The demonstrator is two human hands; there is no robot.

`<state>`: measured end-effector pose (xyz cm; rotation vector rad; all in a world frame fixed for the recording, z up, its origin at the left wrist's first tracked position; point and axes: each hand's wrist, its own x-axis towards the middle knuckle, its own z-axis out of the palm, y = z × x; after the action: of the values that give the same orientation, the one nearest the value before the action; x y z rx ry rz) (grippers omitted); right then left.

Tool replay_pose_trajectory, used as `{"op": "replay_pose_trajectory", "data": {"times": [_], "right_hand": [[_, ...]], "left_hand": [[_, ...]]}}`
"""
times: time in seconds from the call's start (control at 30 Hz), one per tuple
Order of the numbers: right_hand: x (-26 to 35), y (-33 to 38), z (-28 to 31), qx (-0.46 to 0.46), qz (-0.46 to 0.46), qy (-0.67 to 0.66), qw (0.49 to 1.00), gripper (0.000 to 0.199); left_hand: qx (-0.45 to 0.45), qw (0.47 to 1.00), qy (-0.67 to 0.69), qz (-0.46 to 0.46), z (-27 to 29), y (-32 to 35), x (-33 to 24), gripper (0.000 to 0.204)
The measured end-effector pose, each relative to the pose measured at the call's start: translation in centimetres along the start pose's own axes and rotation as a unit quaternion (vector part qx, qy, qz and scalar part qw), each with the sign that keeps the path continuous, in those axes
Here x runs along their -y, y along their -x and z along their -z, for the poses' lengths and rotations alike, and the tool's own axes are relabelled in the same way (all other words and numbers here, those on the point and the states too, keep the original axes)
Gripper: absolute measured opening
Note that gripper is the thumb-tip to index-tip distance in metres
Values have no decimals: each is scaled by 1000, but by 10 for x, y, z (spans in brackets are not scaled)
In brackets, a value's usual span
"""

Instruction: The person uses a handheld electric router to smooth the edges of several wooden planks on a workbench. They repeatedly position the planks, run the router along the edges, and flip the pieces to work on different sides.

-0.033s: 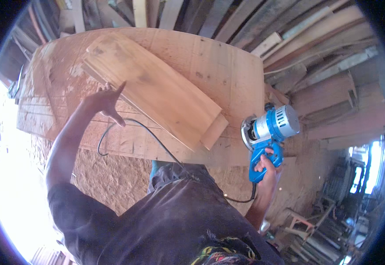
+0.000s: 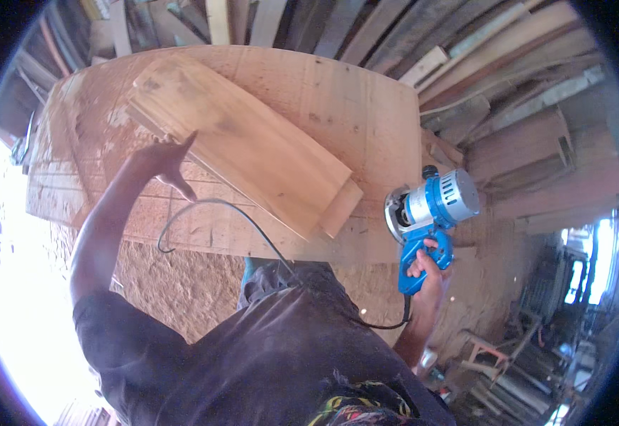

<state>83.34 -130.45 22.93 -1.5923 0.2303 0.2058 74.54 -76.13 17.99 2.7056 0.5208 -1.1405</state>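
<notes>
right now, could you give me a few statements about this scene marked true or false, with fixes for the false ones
1. The right grip holds a blue-and-silver power tool by its blue handle. True.
2. A thin black cable meets the tool at its top. False: the cable meets the handle's lower end.
3. A long, pale wooden board lies aslant on a broad wooden tabletop. True.
4. The left grip is a clenched fist. False: the left grip is spread open.

The broad wooden counter [image 2: 384,113] is marked with scattered dark spots. Across it a long wooden board [image 2: 260,149] is laid diagonally, and a dark cord [image 2: 256,226] is looped over the near edge.
</notes>
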Motion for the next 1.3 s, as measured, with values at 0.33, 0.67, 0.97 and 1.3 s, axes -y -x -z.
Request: {"op": "replay_pose_trajectory", "data": {"times": [0.33, 0.67, 0.97, 1.3], "right_hand": [[-7, -45, -16, 10, -55, -12, 998, 31], [2, -52, -3, 37, -73, 47, 996, 33], [2, -50, -6, 36, -65, 62, 995, 32], [17, -57, -3, 64, -71, 118, 988, 29]], "left_hand": [[-120, 936, -204, -262, 62, -108, -42, 164], [-280, 905, -77, -312, -13, -117, -73, 130], [-298, 927, 56, -222, 3, -157, -126, 117], [-345, 931, 89, 78, 28, -243, 127, 97]]}}
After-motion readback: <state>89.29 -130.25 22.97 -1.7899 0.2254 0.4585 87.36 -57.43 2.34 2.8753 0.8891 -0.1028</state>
